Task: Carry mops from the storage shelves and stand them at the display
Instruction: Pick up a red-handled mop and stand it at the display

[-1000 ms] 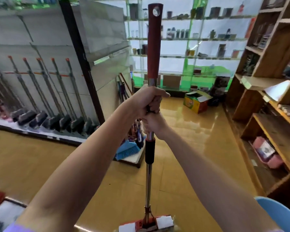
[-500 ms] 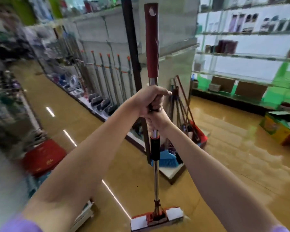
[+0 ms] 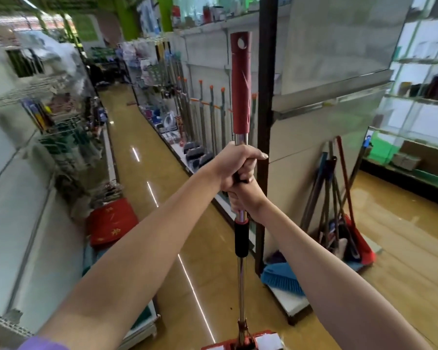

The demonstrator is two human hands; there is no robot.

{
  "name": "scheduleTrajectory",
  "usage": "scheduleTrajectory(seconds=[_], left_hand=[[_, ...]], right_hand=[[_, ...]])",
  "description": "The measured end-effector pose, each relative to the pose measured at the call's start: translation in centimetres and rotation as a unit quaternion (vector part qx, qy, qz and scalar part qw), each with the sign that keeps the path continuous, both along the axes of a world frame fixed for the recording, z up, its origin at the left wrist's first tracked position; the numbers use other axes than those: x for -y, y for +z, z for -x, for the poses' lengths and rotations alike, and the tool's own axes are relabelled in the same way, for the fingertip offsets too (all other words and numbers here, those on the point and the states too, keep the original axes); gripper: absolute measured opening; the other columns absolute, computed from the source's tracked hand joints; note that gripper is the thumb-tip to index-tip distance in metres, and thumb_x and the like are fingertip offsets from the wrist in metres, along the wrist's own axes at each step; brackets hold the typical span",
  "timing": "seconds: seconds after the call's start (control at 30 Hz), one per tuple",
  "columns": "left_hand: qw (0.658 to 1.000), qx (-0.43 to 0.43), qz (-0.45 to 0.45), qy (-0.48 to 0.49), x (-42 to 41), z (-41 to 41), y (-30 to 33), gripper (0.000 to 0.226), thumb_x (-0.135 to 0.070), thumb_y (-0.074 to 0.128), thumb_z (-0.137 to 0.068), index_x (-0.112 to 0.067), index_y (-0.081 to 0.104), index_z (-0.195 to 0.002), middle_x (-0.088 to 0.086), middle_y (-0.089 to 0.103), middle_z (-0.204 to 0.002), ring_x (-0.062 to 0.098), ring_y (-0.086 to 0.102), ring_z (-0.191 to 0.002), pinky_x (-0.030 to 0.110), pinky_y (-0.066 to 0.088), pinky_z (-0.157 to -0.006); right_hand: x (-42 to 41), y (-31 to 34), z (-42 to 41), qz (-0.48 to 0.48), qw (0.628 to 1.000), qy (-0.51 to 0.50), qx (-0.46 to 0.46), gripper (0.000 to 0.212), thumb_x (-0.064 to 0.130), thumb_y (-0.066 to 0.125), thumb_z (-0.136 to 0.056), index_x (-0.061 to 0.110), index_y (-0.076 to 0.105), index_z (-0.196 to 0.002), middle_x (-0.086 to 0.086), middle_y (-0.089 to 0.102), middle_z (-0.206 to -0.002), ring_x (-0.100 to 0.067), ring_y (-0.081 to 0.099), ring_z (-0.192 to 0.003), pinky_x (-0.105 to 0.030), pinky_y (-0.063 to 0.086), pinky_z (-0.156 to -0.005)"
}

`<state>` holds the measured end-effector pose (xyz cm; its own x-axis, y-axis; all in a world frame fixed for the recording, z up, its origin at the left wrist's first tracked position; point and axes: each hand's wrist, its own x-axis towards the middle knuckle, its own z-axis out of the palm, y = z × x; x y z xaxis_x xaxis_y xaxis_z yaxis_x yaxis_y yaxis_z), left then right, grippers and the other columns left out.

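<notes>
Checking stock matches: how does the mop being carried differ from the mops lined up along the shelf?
The carried mop has a red handle top; the shelf mops have grey poles with small orange caps. It is held upright by the left hand and right hand; they lean against the shelf. Its head is red and white; theirs look dark.

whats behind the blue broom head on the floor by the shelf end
Behind the blue broom head a bundle of long-handled brooms leans against the shelf end panel, with a red dustpan beside them. Their lower ends overlap, so what lies among them cannot be made out.
</notes>
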<state>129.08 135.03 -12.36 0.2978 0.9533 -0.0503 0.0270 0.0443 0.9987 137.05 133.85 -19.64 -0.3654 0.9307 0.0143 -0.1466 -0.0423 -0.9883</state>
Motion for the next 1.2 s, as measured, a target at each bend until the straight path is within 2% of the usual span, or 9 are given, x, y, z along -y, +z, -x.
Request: scheduleTrajectory(seconds=[0.13, 0.23, 0.33, 0.53, 0.7, 0.8, 0.97, 1.2], left_hand=[[1.000, 0.004, 0.009, 0.023, -6.4, 4.3, -0.8, 0.049, -0.007, 0.063, -0.087, -0.019, 0.035, -0.048, 0.001, 0.028, -0.042, 0.018, 0.026, -0.040, 0.031, 0.034, -0.050], [0.999, -0.004, 0.016, 0.035, -10.2, 7.3, -0.8, 0.048, -0.008, 0.063, -0.087, -0.017, 0.034, -0.049, 0.001, 0.027, -0.042, 0.018, 0.025, -0.041, 0.030, 0.033, -0.050], [0.998, -0.002, 0.015, 0.061, -14.4, 10.7, -0.4, 0.049, -0.008, 0.063, -0.087, -0.018, 0.032, -0.051, 0.000, 0.026, -0.042, 0.017, 0.025, -0.039, 0.028, 0.033, -0.048], [0.996, -0.008, 0.001, 0.089, -19.5, 16.5, 1.2, 0.048, -0.008, 0.062, -0.088, -0.016, 0.033, -0.051, 0.001, 0.026, -0.043, 0.018, 0.025, -0.043, 0.029, 0.034, -0.051], [0.992, -0.011, -0.016, 0.121, -23.1, 20.9, 2.1, 0.048, -0.008, 0.064, -0.087, -0.014, 0.034, -0.051, 0.002, 0.027, -0.044, 0.019, 0.026, -0.043, 0.027, 0.036, -0.050], [0.991, -0.014, -0.025, 0.132, -25.4, 22.6, 2.3, 0.049, -0.006, 0.064, -0.087, -0.013, 0.032, -0.050, 0.002, 0.027, -0.044, 0.019, 0.025, -0.040, 0.025, 0.036, -0.047], [0.988, -0.015, -0.011, 0.156, -30.5, 25.3, 1.5, 0.050, -0.006, 0.062, -0.089, -0.014, 0.032, -0.051, 0.001, 0.028, -0.042, 0.018, 0.026, -0.039, 0.025, 0.036, -0.046], [0.973, -0.014, 0.012, 0.228, -41.3, 30.5, -0.6, 0.052, -0.005, 0.064, -0.088, -0.017, 0.036, -0.046, 0.000, 0.028, -0.041, 0.017, 0.026, -0.039, 0.029, 0.034, -0.050]], right_hand=[[-6.7, -0.9, 4.2, 0.020, 0.999, 0.033, 0.007, 0.034, 0.012, 0.058, -0.069, 0.019, 0.027, -0.057, 0.000, 0.022, -0.049, -0.011, 0.019, -0.037, -0.023, 0.019, -0.042], [-10.8, -0.8, 7.3, 0.042, 0.998, 0.050, 0.022, 0.041, 0.003, 0.056, -0.080, 0.019, 0.026, -0.058, 0.001, 0.021, -0.047, -0.011, 0.018, -0.037, -0.024, 0.016, -0.046], [-15.0, -0.3, 10.7, 0.053, 0.996, 0.064, 0.022, 0.036, 0.006, 0.056, -0.073, 0.020, 0.027, -0.055, 0.003, 0.022, -0.046, -0.011, 0.018, -0.038, -0.028, 0.015, -0.048], [-21.1, 1.3, 16.4, 0.025, 0.994, 0.097, 0.038, 0.033, 0.011, 0.058, -0.068, 0.022, 0.032, -0.051, -0.002, 0.023, -0.049, -0.015, 0.018, -0.043, -0.031, 0.016, -0.050], [-25.6, 1.9, 20.5, 0.000, 0.991, 0.128, 0.036, 0.044, -0.004, 0.051, -0.087, 0.020, 0.032, -0.055, 0.000, 0.024, -0.049, -0.014, 0.019, -0.042, -0.033, 0.017, -0.052], [-28.5, 1.8, 22.5, -0.007, 0.990, 0.140, 0.032, 0.040, -0.004, 0.051, -0.087, 0.019, 0.031, -0.061, -0.003, 0.023, -0.052, -0.016, 0.019, -0.043, -0.035, 0.016, -0.052], [-33.9, 1.0, 25.4, -0.011, 0.987, 0.162, 0.018, 0.043, -0.006, 0.050, -0.087, 0.020, 0.033, -0.057, 0.000, 0.024, -0.049, -0.015, 0.019, -0.044, -0.036, 0.015, -0.053], [-45.3, -1.4, 30.9, -0.011, 0.976, 0.216, 0.027, 0.045, -0.005, 0.048, -0.086, 0.021, 0.029, -0.054, 0.000, 0.023, -0.048, -0.016, 0.019, -0.043, -0.028, 0.022, -0.047]])
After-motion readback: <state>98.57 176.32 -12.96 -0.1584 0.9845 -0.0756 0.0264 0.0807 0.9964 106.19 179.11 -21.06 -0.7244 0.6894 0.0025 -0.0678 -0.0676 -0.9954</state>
